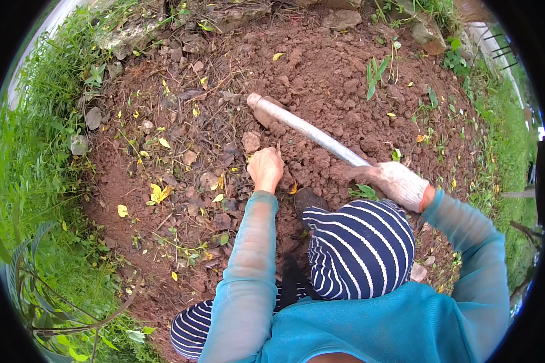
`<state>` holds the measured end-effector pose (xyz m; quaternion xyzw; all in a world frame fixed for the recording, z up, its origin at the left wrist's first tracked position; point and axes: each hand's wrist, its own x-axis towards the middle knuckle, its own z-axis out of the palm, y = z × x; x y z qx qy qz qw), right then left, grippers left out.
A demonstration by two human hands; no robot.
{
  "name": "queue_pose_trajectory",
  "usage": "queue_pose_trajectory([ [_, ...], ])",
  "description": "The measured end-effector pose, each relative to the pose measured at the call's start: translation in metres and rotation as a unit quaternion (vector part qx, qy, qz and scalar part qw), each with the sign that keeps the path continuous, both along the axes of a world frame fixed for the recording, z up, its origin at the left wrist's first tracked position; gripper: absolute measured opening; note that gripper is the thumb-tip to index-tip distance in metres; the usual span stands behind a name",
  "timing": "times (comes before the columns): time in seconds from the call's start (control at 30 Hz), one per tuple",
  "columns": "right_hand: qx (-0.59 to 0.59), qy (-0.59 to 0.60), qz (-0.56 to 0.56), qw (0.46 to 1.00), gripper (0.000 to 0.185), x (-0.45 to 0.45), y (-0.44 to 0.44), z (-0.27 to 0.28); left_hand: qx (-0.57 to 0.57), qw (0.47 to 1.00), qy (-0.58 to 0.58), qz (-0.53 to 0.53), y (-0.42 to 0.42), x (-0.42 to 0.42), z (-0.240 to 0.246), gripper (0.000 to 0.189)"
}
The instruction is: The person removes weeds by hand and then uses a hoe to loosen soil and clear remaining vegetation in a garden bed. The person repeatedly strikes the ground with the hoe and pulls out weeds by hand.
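My right hand (397, 183), in a soiled white knit glove with a reddish cuff edge, grips a long pale pole handle (313, 134). The handle slants up and left across the loose soil. At its far end a flat soil-coloured piece (267, 113) shows beneath it, probably a hoe's blade. My bare left hand (265, 169) is down at the ground with its fingers curled under. Whether it holds anything is hidden. Just above its knuckles lies a reddish clod or stone (251, 141). The reddish-brown soil (313, 77) is crumbly around the handle.
Leaf litter, stones and yellow leaves (159, 194) cover the ground at left. Grass (41, 136) borders the left side, with rocks (340, 19) along the top. My striped knee (363, 245) and dark shoe (308, 202) are close to my hands. A leafy branch (72, 324) reaches in at lower left.
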<state>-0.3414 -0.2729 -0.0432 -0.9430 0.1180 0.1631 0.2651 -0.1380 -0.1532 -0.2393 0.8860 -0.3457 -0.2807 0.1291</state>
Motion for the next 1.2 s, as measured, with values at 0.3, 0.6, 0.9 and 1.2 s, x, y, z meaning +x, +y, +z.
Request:
queue_pose_trajectory([
  [0.3, 0.224, -0.431, -0.364, 0.794, 0.053, 0.015, -0.029, 0.12, -0.058, 0.998, -0.038, -0.005, 0.003, -0.002, -0.01, 0.024],
  [0.6, 0.18, 0.086, -0.171, 0.965, 0.032, -0.047, 0.018, -0.106, -0.049, 0.998, -0.003, 0.024, 0.006, -0.003, -0.008, 0.027],
  [0.9, 0.074, 0.371, -0.261, 0.888, 0.049, 0.044, -0.072, 0.043, -0.068, 0.998, 0.011, 0.007, 0.022, -0.006, 0.003, 0.023],
  [1.2, 0.139, 0.239, -0.313, 0.909, 0.046, -0.01, -0.054, -0.01, -0.174, 0.972, 0.14, 0.068, 0.057, -0.012, 0.016, 0.023],
])
